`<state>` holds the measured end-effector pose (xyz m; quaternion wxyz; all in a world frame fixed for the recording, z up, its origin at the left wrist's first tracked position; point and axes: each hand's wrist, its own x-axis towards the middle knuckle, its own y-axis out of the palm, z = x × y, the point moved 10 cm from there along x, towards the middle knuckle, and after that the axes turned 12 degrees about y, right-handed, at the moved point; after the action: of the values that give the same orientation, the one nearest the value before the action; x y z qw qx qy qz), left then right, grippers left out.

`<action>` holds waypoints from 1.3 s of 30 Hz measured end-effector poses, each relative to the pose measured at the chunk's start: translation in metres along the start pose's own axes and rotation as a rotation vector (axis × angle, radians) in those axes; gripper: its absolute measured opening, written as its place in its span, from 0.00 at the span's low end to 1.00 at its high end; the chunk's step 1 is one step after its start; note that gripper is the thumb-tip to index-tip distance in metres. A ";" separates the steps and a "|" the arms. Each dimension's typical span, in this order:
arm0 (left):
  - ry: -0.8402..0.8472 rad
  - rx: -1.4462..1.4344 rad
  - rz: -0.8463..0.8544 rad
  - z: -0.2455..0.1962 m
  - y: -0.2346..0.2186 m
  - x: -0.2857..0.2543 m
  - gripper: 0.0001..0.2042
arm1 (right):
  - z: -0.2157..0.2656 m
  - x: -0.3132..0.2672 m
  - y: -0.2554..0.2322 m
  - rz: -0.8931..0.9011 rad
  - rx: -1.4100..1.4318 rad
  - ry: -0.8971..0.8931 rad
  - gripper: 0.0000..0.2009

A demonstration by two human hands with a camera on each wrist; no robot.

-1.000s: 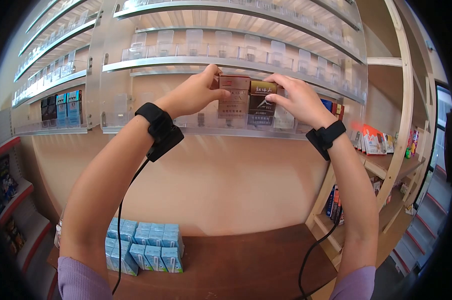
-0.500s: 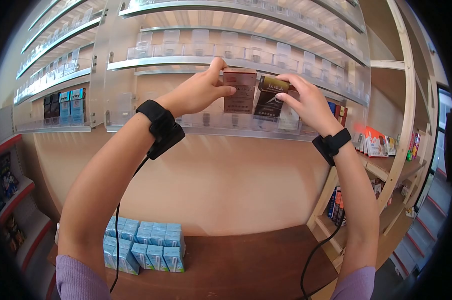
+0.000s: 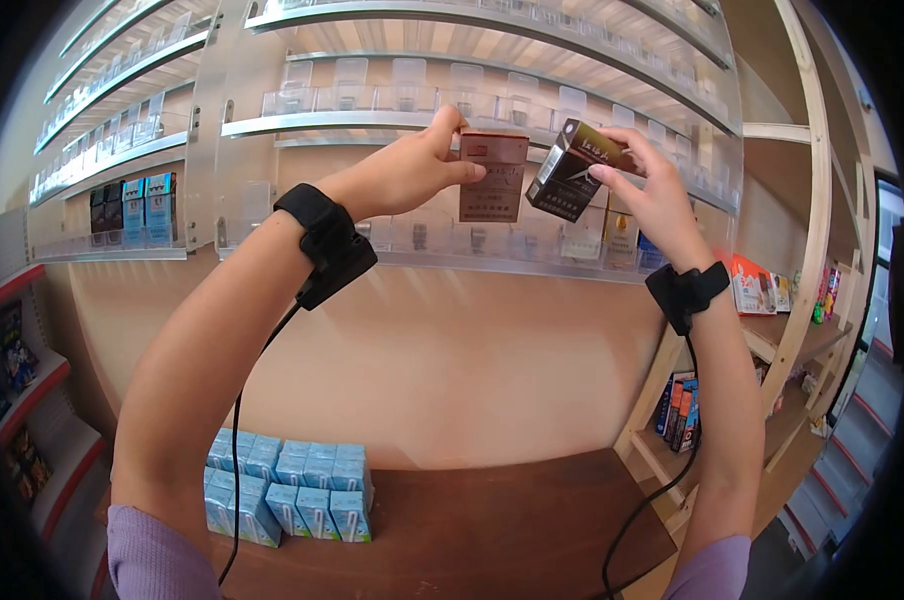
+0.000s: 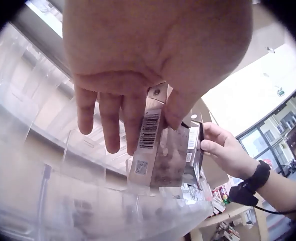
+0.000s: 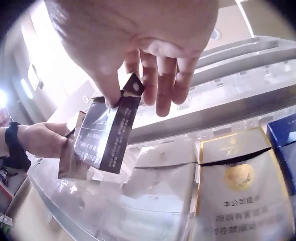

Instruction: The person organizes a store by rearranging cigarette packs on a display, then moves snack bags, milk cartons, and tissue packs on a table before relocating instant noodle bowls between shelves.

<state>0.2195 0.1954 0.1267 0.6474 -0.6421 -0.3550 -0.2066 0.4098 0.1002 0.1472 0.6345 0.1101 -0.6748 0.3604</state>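
Note:
My left hand pinches a pinkish-brown cigarette pack, thumb on its front, upright before the lower clear shelf. In the left wrist view a barcode shows on that pack's side. My right hand pinches a black and gold cigarette pack, which is tilted and raised above the shelf lip. In the right wrist view its dark side face shows, with the thumb on the front. A white pack and a white and gold pack stand in the shelf below my right hand.
Blue packs stand in the left rack. Metal-edged shelf rails with clear dividers run above my hands. Blue drink boxes sit on the brown table. A wooden shelf unit stands at the right. Cables hang from both wrists.
The black and gold pack has come up out of the shelf, tilted, and moved right, away from the pinkish-brown pack. The left hand has lifted its pack slightly and shifted right.

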 end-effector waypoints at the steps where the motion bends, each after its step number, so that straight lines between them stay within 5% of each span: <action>1: 0.015 -0.039 -0.023 -0.005 -0.003 -0.002 0.20 | 0.002 -0.001 -0.002 0.000 0.001 -0.001 0.17; 3: 0.027 -0.072 -0.051 -0.016 -0.012 -0.010 0.20 | -0.007 -0.001 -0.006 0.006 0.101 0.171 0.17; 8: 0.175 -0.206 -0.076 -0.038 -0.044 -0.054 0.13 | 0.023 -0.005 0.003 0.051 0.380 0.147 0.20; 10: 0.061 0.028 -0.038 -0.048 -0.064 -0.088 0.13 | 0.043 -0.002 0.014 0.024 0.408 0.066 0.22; 16: -0.124 -0.207 0.028 -0.011 -0.112 -0.192 0.13 | 0.093 0.010 0.103 0.188 0.566 0.171 0.28; 24: -0.490 -0.038 -0.158 0.024 -0.284 -0.353 0.19 | 0.227 0.027 0.260 0.593 0.556 0.088 0.26; 32: -0.490 0.077 -0.383 0.084 -0.454 -0.459 0.19 | 0.383 0.086 0.377 0.399 0.600 -0.074 0.21; 39: -0.500 0.115 -0.269 0.158 -0.501 -0.454 0.17 | 0.470 0.137 0.460 0.168 0.396 -0.273 0.20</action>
<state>-0.4749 0.2192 0.1283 0.5419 -0.5824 -0.5967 -0.1052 -0.2575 0.1780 0.1460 0.4713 0.2237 -0.6773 0.5187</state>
